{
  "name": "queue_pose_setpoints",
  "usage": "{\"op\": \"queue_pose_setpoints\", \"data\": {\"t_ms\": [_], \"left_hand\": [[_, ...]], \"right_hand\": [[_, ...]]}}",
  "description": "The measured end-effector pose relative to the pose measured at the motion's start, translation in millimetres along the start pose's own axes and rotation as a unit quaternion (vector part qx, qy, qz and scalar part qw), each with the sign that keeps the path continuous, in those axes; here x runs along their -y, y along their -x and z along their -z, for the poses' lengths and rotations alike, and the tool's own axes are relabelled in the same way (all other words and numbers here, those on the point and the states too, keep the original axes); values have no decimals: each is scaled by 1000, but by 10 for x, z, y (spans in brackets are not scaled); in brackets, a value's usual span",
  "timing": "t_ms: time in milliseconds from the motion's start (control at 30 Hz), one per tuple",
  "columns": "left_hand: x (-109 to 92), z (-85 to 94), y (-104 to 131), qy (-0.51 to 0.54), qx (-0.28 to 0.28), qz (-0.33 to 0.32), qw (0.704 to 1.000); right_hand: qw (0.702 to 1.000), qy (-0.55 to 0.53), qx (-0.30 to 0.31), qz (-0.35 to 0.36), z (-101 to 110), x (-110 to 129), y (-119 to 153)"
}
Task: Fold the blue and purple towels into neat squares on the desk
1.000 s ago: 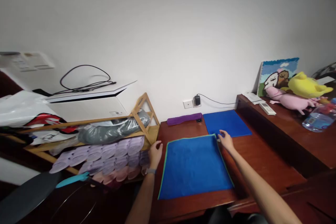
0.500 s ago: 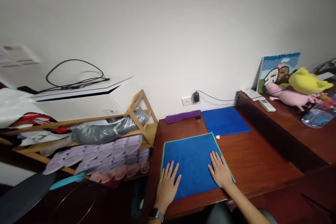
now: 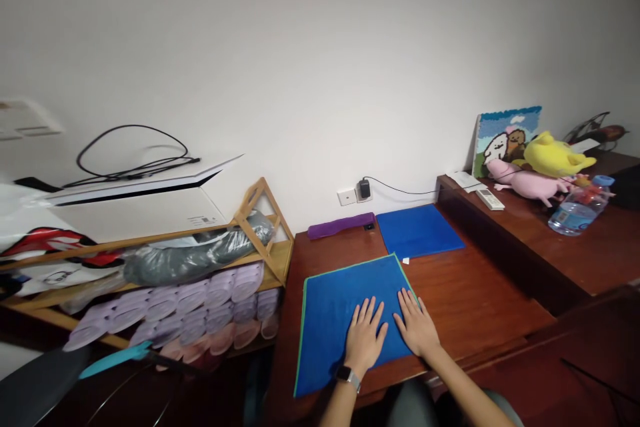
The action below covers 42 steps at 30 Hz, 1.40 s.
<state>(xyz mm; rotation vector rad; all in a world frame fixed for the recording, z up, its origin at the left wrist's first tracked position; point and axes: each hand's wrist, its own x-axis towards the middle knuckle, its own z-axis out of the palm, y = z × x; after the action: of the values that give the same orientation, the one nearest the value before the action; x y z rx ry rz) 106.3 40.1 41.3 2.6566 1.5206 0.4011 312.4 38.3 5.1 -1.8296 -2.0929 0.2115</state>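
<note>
Smoothing, apparently, the green-edged cloth (image 3: 327,310): left hand (image 3: 364,340) and right hand (image 3: 416,324) lie outspread on it (how firmly, unclear); next stroke needs even pressure.

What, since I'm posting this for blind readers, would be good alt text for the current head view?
A person's left hand and right hand rest palm-down on a green-edged blue cloth spread on a wooden table. Behind it lie a purple strip and a brighter blue cloth; a wooden rack of lilac slippers stands at left.
</note>
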Motion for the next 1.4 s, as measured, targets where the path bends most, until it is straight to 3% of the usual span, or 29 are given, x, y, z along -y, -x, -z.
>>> {"op": "queue_pose_setpoints", "data": {"t_ms": [100, 300, 400, 467, 567, 700, 767, 867, 1000, 1067, 1133, 1267, 1333, 1400], "left_hand": [[328, 21, 311, -21, -2, 37, 999], [1288, 131, 1281, -91, -37, 157, 983], [1490, 202, 1511, -112, -58, 139, 982], [1419, 259, 1413, -116, -83, 120, 982], [1005, 290, 893, -93, -108, 97, 985], [244, 118, 37, -26, -41, 26, 998], [32, -27, -169, -11, -16, 33, 999], [143, -208, -34, -23, -21, 80, 996], [791, -241, 552, -77, -60, 186, 978], [1024, -157, 655, -98, -88, 224, 966], [1061, -42, 490, -99, -102, 200, 969], [754, 98, -268, -55, -55, 48, 996], [656, 94, -517, -40, -16, 33, 999], [691, 70, -547, -38, 6, 63, 997]], "right_hand": [[1000, 4, 0, -5, -3, -6, 0], [999, 29, 7, -15, -53, -7, 37], [998, 43, 20, -29, -45, -10, 70], [998, 48, 22, -31, 5, 30, 50], [999, 52, 9, -8, 116, 216, -74], [998, 49, 47, 18, 147, 543, -287], [996, 50, 70, 18, 84, 582, -320], [997, 54, 60, -5, -53, 377, -236], [996, 58, 22, -59, -168, -99, -100], [997, 52, 6, -62, -161, -205, -170], [998, 43, -10, -46, -126, -164, -373], [999, 35, -8, -21, -113, 90, -916], [999, 36, 2, -22, -182, 132, -1075], [999, 37, -1, -12, -290, 87, -1118]]}}
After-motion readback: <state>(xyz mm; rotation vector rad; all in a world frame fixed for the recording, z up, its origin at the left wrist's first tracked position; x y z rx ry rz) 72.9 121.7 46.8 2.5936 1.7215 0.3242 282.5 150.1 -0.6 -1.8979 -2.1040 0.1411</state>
